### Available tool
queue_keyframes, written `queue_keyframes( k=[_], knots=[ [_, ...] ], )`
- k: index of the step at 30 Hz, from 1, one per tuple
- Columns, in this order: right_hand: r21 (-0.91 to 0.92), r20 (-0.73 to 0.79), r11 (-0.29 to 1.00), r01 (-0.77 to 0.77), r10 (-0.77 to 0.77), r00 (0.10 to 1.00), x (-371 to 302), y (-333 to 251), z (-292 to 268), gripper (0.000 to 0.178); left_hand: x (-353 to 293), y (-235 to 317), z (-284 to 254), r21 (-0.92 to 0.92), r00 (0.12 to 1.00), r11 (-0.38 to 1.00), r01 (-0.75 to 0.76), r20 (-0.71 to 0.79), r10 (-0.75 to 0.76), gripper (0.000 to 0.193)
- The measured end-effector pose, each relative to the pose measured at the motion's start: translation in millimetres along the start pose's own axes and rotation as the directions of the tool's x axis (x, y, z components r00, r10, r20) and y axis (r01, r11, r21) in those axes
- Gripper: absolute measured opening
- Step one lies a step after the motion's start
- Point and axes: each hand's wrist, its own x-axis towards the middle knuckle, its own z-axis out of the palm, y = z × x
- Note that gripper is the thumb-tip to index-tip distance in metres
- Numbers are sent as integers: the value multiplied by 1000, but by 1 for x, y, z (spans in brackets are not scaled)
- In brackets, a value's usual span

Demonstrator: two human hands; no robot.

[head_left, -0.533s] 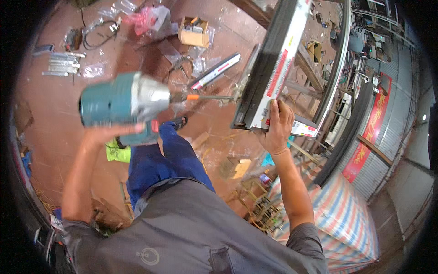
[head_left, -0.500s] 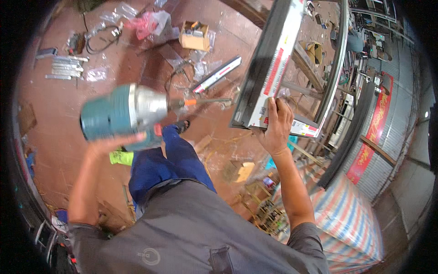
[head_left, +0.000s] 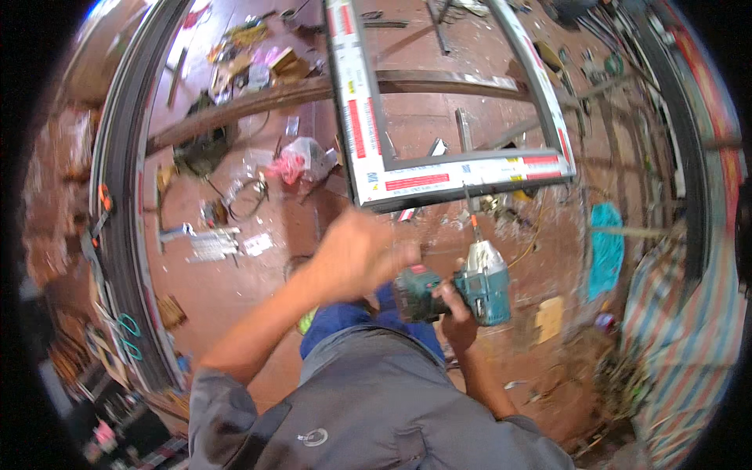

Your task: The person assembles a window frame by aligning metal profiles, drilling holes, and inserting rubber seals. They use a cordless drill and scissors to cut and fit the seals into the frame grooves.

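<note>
My right hand grips the handle of a teal cordless impact driver with a silver nose. Its long bit has an orange band and points away from me, its tip at or just by the near rail of a metal frame. Whether the tip touches cannot be made out. White film with red and yellow patches covers the frame's faces. My left hand, smeared by motion, is off the frame, just below its near left corner and left of the driver's dark battery. Its fingers are too blurred to read.
A wooden beam runs beneath the frame. Long dark profiles stand along the left. On the red-brown floor lie a pink plastic bag, silver strips and a blue sheet. Striped tarpaulin covers something at right.
The impact driver has passed from my left hand to my right. My right hand has left the frame. The view has turned, so the frame now lies ahead of me.
</note>
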Motion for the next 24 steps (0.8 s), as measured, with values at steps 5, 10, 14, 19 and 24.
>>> queue_keyframes(
  k=[5, 10, 14, 19, 24],
  knots=[
    [378, -362, 925, 46, 102, 927, -33, 40, 26, 25, 129, -81, 22, 532, 992, 838, -125, 86, 94, 72],
    [85, -459, 982, 169, -112, 882, -25, 69, 73, 33, 171, -93, 36, 664, 879, 723, -189, 442, -176, 75],
    [-122, -445, 935, 332, -351, 824, -22, 77, 112, 40, 175, -112, 36, 662, 884, 731, -166, 429, -188, 81],
    [1, -513, 942, 335, -287, 809, -17, 99, 161, 51, 178, -119, 41, 638, 913, 755, -153, 384, -139, 82],
    [-16, -565, 927, 376, -318, 761, -6, 106, 178, 54, 178, -120, 39, 591, 904, 800, -102, 390, -174, 85]
  ],
)
